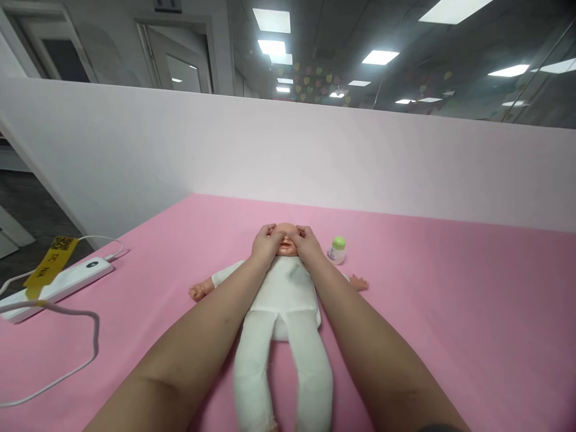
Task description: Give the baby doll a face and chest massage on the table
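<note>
A baby doll [285, 300] in a white suit lies on its back on the pink table [450, 312], head away from me. My left hand [266, 241] rests on the left side of the doll's face, fingers laid over the cheek and eye area. My right hand [306, 240] does the same on the right side. Only the mouth and a strip of forehead show between the two hands. Neither hand holds a separate object. A small white bottle with a green cap [337, 249] stands just right of my right hand.
A white power strip [58, 287] with a yellow tag [50, 264] and white cables [67, 360] lies at the table's left edge. A white partition wall [315, 156] stands behind the table. Beyond it are office ceiling lights and doors.
</note>
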`<state>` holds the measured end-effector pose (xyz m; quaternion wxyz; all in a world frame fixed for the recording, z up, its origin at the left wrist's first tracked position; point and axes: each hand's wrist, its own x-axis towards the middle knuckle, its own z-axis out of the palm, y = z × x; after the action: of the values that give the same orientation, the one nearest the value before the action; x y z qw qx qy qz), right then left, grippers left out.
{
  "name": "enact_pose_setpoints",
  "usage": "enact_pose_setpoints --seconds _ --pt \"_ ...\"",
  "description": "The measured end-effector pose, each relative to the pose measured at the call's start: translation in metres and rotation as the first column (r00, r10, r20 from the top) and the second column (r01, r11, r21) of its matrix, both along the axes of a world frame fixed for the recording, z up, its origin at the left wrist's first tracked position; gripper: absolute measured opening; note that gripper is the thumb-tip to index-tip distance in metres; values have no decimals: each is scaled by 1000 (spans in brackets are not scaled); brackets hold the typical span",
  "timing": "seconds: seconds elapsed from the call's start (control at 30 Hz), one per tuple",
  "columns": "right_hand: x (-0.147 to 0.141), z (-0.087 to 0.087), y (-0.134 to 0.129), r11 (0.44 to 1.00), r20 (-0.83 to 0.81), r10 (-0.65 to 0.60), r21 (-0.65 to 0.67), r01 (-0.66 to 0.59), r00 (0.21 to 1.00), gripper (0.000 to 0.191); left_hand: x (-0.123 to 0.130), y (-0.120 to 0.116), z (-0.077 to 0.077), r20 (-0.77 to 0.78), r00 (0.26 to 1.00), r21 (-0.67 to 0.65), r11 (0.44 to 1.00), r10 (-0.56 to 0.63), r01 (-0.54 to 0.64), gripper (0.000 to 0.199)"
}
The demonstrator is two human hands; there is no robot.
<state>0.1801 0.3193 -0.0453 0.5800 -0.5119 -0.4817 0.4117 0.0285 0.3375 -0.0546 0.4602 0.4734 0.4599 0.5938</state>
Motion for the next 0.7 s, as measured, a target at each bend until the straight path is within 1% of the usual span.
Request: enact_pose_setpoints --seconds 0.1,0.27,0.37,0.47,0.53,0.57,0.63,0.7 --pt "-1 -2 4 1000 5 -20 -3 20 1000 66 0 2 -1 -24 1000 -1 1000 12 -12 53" --pt "-1 -4 8 1000 -70 4 -20 -6 998 51 0 9 -4 -35 999 -13 999 39 -40 41" --pt "0 -2 6 998 -111 51 -27 -54 992 51 1 12 -6 -25 999 -23 999 36 -37 39" --pt "6 1 -1 994 -117 104 -24 -107 988 58 0 10 -6 -28 999 -18 1000 15 -16 40" --pt "12 3 -9 988 -84 156 -9 -157 984 68 -3 6 -5 -55 998 13 1000 10 -9 41" --pt "14 5 -13 982 -41 188 -5 -188 981 78 -6 2 -3 -79 997 40 999 14 -11 41" --pt "20 8 -21 968 83 251 -20 -250 964 106 -12 -5 0 -136 990 108 994 32 -18 40" --pt "23 10 -27 958 202 286 -60 -280 937 132 -18 -13 2 -189 981 172 985 47 -14 40"
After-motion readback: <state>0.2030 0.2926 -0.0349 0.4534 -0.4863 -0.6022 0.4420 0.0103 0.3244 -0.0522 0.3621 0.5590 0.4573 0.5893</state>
